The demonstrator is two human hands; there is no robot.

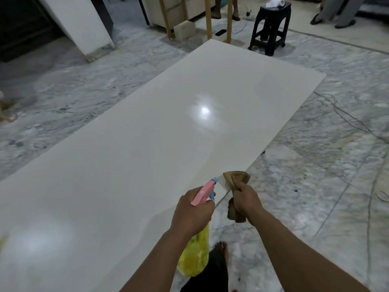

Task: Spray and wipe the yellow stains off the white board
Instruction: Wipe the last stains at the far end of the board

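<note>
Both my hands are busy: left hand (192, 209) fingers curl round the yellow spray bottle (194, 256), right hand (246, 199) fingers pinch a brown cloth (236, 178) over the white board (147, 148) edge.

No readable text, label, brand, number or sign anywhere: none on board, spray bottle, cloth, stool or floor.

A yellow spray bottle (194, 256) is topped by a pink head with a blue nozzle. The cloth (235, 180) is tan-brown, the board (147, 144) plain white. The floor (326, 165) is veined in grey marble; the stool (269, 28) is black.
</note>
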